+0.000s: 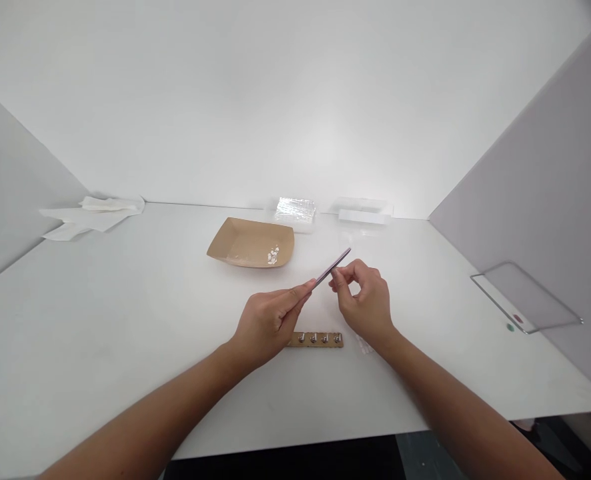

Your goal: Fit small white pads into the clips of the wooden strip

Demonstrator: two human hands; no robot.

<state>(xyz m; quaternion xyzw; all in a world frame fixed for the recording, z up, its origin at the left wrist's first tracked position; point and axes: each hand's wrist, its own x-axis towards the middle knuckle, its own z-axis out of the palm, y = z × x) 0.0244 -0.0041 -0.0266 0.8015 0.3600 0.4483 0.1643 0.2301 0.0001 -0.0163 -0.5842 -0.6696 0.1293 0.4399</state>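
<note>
My left hand [270,323] is closed, pinching the near end of a thin, flat, purplish piece [333,267], which I see nearly edge-on and tilted up to the right. Against its right face, the thumb and fingertips of my right hand [364,297] are pressed together. Whatever those fingertips hold, if anything, is too small to make out. Below the hands lies a brown cardboard strip [319,344] bearing several small metal pieces; its left end is hidden by my left hand. A small pale sheet [364,345] shows partly beside my right wrist.
A brown paper tray [230,235] holds small white bits [273,255]. Behind stand a clear-wrapped pack [294,210] and a whitish box [363,216]. Crumpled white paper towels [98,215] lie back left. At right, a wire frame [498,305] leans by the side wall, near a green bit [510,327].
</note>
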